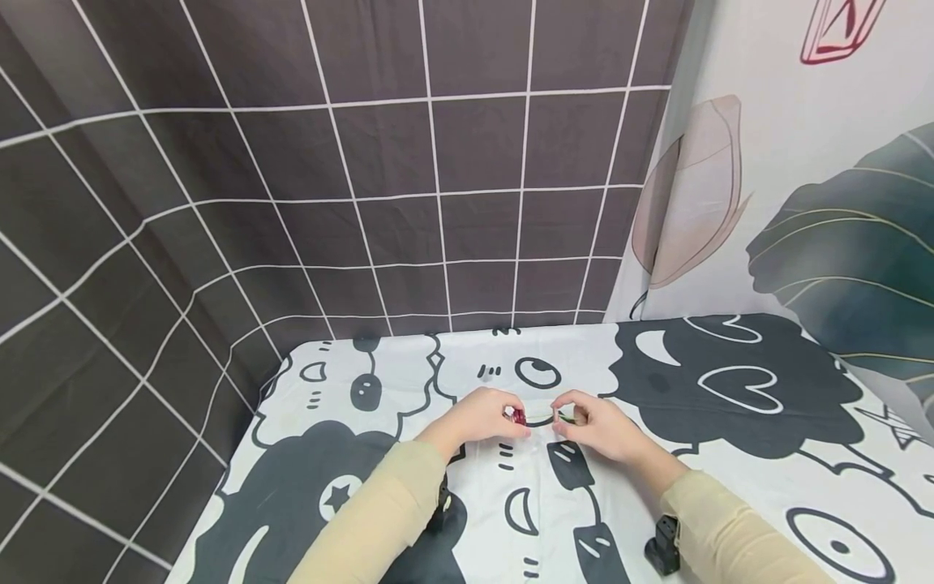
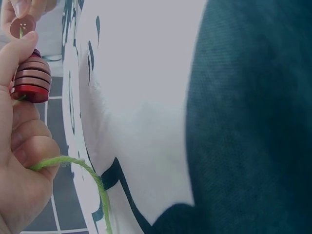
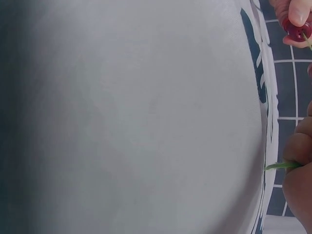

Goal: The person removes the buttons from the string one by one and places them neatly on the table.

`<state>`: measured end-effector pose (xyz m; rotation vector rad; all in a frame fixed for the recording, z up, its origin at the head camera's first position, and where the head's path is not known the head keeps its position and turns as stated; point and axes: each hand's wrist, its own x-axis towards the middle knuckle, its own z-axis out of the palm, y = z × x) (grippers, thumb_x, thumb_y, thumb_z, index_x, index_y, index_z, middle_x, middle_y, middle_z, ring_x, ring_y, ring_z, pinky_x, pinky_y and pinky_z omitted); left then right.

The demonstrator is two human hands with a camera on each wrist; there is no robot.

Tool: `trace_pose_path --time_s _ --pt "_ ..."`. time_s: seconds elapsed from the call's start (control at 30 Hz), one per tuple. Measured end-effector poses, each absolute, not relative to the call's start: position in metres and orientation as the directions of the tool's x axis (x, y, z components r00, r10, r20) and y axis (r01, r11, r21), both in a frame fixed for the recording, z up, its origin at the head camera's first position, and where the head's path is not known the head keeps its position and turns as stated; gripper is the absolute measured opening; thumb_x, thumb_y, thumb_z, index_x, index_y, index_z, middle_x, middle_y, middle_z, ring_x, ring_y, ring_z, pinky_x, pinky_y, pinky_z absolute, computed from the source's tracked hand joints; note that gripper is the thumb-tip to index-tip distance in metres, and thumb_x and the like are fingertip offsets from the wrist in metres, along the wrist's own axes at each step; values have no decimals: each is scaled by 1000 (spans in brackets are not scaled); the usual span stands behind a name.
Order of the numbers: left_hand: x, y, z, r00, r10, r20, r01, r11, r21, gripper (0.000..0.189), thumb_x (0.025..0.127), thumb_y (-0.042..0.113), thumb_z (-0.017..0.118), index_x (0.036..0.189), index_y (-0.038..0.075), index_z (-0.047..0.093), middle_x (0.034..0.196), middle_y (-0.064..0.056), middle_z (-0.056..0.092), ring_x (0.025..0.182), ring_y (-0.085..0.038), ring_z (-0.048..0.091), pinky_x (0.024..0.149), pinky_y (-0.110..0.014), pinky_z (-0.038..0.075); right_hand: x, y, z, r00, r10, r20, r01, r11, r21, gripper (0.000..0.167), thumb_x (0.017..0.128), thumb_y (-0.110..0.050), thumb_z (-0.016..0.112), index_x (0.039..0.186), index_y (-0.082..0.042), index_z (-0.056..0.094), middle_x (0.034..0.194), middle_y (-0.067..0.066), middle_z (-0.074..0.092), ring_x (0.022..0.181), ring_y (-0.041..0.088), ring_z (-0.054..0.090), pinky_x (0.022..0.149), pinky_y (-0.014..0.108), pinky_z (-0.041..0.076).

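Between the thumb and fingers of my left hand [image 1: 485, 415] is a stack of red and pinkish buttons [image 2: 32, 78], threaded on green yarn. The yarn [image 2: 92, 170] also passes through that curled palm, and a loose length hangs below it in the left wrist view. Opposite, my right hand [image 1: 597, 423] pinches a single pinkish-brown button [image 2: 22, 28] with small holes, green yarn at its face. A short gap separates this button from the stack. From the right fist a green yarn end [image 3: 278, 165] sticks out. The stack's glossy red end button [image 3: 298, 31] shows in the right wrist view.
Both hands are over a table covered with a black-and-white cartoon cloth [image 1: 503, 487]. A dark curtain with a white grid [image 1: 394, 154] hangs behind and to the left. A white leaf-patterned curtain [image 1: 766, 73] hangs at right.
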<state>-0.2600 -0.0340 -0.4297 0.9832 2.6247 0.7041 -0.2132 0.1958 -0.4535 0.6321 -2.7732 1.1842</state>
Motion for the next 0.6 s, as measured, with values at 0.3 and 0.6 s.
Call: trace_pose_path --time_s 0.3,0.6 --pt "-258 -35 -427 -750 657 -71 529 661 533 16 78 37 72 82 23 65 66 12 58 62 -5 49 58 -22 39 -211 200 -455 -919 -332 215 -385 627 -678 27 82 -26 69 104 -12 63 57 -11 40 48 2 36 48 23 32" --pt "-259 -33 -429 -752 657 -57 531 654 538 17 78 38 72 80 24 63 65 13 58 61 -6 49 57 -22 38 -211 204 -453 -915 -335 225 -395 630 -669 28 81 -25 71 105 -13 63 56 -11 39 48 1 35 47 22 31"
